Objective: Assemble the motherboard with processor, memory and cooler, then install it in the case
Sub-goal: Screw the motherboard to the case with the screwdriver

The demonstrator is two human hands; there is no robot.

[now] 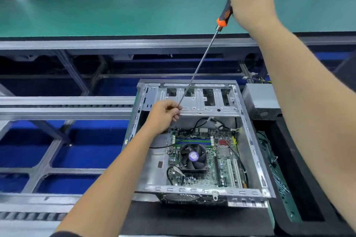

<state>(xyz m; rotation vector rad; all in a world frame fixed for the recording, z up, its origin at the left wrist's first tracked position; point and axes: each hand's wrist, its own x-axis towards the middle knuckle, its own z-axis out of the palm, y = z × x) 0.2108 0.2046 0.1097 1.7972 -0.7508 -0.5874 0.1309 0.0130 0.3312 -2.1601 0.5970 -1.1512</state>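
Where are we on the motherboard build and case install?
Done: the motherboard, with cooler fitted, lies inside the case. In hand: the right hand grips a long screwdriver; the left hand pinches its tip. Left: likely screwing the board down; screws are too small to tell.

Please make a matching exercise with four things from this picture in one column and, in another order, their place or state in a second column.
1. screwdriver
2. cooler fan
3. motherboard
4. power supply box

a. lies inside the open case
b. stands outside the case, at its right
c. sits on the motherboard
d. held by the right hand, tip pinched by the left hand

Pairs: 1-d, 2-c, 3-a, 4-b
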